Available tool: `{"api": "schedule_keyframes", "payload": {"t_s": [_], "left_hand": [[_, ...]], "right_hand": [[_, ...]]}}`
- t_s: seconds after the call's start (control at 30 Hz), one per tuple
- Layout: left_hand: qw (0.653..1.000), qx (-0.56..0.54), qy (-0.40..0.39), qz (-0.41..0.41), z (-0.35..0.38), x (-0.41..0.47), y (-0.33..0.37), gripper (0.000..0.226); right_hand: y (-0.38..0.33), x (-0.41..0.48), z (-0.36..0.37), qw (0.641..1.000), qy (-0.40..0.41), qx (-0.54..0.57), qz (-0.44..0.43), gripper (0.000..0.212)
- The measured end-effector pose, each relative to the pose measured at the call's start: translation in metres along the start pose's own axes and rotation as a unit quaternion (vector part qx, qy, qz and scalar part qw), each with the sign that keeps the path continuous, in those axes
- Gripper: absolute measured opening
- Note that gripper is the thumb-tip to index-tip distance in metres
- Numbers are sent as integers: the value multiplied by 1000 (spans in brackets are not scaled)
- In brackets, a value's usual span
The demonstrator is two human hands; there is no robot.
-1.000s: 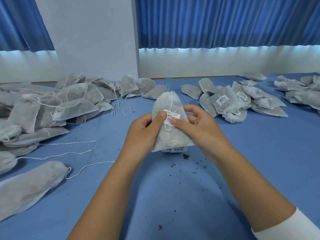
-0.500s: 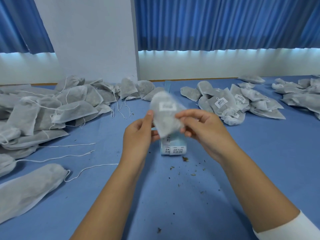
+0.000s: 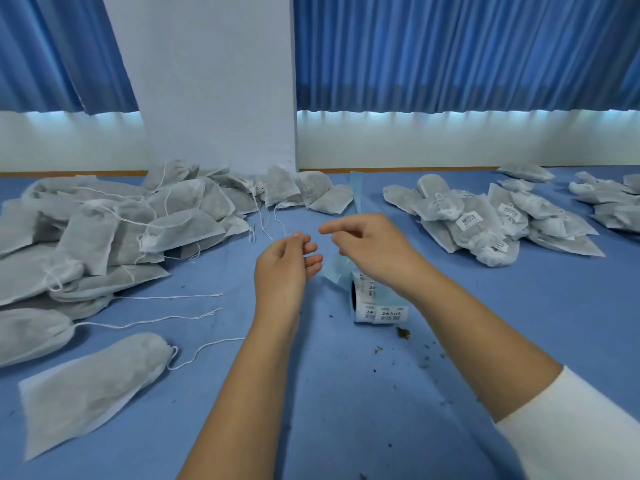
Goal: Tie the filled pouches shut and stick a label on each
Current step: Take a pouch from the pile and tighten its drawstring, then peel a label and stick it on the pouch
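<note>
both hands (image 3: 287, 265) (image 3: 374, 247) loosely curled, empty

Two arms enter from the bottom edge of the frame. The right forearm (image 3: 467, 323) carries a white sleeve (image 3: 571, 431) at lower right, of plain unmarked cloth with its cuff edge slanting across the forearm. The left forearm (image 3: 249, 393) is uncovered down to the frame edge. At centre, the left hand (image 3: 282, 268) and right hand (image 3: 377, 252) are both bare.

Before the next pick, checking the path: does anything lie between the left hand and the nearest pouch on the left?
Nothing visible. Between the left hand and the pouch lies only table and the pouch's own string.
</note>
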State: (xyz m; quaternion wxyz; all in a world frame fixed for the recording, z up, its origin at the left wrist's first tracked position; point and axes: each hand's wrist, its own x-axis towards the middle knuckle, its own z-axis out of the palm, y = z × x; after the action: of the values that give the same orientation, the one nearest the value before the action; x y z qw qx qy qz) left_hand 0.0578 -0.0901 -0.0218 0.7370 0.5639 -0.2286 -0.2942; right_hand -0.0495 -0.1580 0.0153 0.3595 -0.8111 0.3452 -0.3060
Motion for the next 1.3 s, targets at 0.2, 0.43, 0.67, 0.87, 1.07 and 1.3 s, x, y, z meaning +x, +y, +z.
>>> {"api": "schedule_keyframes", "payload": {"t_s": [0.2,0.43,0.67,0.87,1.07,1.3], "left_hand": [[992,-103,37,-63,-26,28,2,20],[958,-203,148,-142,-46,46,-1,22],[945,-252,141,-155,-51,45,7,24],[941,-267,157,-136,-54,45,12,24],[959,-217,145,-113,-51,45,14,20],[991,-92,68,-74,-44,38,11,11]], "right_hand": [[-28,58,66,993,-64,-102,-19,25],[-3,116,118,928,-103,-357,29,35],[10,140,139,908,-99,-401,67,11],[7,137,143,895,-133,-421,59,20],[-24,132,96,968,-84,-236,-3,36],[-48,105,32,987,-81,-131,-37,22]]}}
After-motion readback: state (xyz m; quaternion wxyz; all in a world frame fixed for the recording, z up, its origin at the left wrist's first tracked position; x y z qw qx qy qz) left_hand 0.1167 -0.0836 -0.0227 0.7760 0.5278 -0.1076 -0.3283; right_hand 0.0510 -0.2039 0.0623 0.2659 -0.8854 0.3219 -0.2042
